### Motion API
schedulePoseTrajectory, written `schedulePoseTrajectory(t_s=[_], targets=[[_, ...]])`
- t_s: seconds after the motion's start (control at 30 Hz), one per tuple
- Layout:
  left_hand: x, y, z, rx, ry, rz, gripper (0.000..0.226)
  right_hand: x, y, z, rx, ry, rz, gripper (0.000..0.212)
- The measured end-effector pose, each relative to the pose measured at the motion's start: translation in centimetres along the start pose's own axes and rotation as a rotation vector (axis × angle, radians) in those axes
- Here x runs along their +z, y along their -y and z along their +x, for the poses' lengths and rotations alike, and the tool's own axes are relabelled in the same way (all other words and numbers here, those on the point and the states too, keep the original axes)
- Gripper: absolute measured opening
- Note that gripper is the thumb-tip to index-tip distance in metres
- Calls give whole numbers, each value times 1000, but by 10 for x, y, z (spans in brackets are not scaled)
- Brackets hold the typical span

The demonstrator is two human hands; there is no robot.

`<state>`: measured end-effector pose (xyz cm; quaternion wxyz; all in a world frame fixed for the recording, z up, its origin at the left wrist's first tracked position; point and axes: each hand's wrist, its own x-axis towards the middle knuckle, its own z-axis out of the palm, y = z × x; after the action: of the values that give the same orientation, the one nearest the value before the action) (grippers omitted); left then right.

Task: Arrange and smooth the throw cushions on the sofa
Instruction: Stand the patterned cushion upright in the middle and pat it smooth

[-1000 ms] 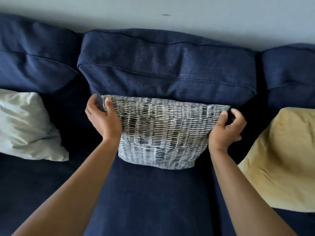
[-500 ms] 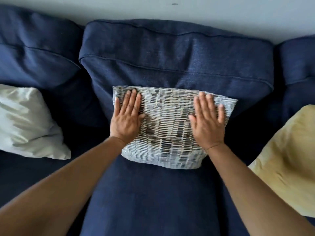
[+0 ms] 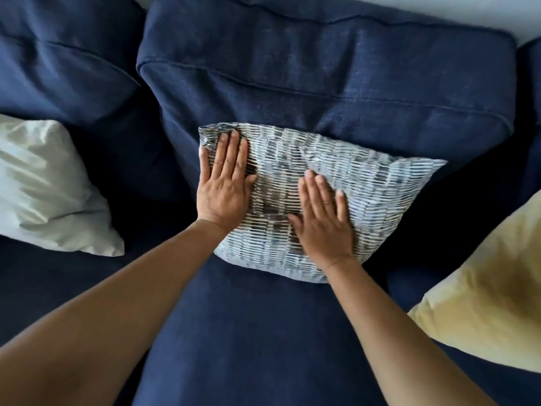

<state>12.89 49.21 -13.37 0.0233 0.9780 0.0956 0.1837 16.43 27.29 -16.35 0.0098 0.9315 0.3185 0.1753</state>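
Observation:
A grey-and-white patterned throw cushion leans against the middle back cushion of a navy sofa. My left hand lies flat on the cushion's upper left part, fingers straight and slightly apart. My right hand presses flat on its lower middle, fingers pointing up. Neither hand grips anything. A white cushion rests at the left and a pale yellow cushion at the right.
The navy seat cushion spreads out below the patterned cushion. Another navy back cushion stands at the left. A strip of pale wall shows above the sofa at the top right.
A second ago both hands gripped the patterned cushion's top corners. They let go and went flat on its face; my right hand has since slid down and toward the middle.

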Motion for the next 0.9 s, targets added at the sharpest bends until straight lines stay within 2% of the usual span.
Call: schedulePoseTrajectory(t_s=[0.13,0.23,0.37,0.47,0.57,0.63,0.7,0.83,0.9], targets=[[6,-2,2,-26,0,-5,61,9,-51,-41,159,34,-21,76],[2,-11,-4,-86,-70,-67,60,-10,-51,-54,285,-16,-5,74],[-7,-35,-22,-168,-234,-211,58,-38,-10,-14,193,-195,97,70],[-4,-67,-35,-66,-226,-293,57,-38,8,21,128,-188,197,61],[10,-71,-45,96,-91,-209,57,-25,-9,24,202,-156,122,53],[19,-51,-41,132,-37,-116,59,-17,-36,10,260,-139,58,53],[21,-26,-31,92,-37,-46,61,-12,-64,-5,331,-126,24,55],[8,-6,-24,-136,-97,-69,65,-20,-82,-21,532,-162,47,59],[-2,-25,-27,-132,-169,-134,64,-32,-62,-17,509,-253,88,60]])
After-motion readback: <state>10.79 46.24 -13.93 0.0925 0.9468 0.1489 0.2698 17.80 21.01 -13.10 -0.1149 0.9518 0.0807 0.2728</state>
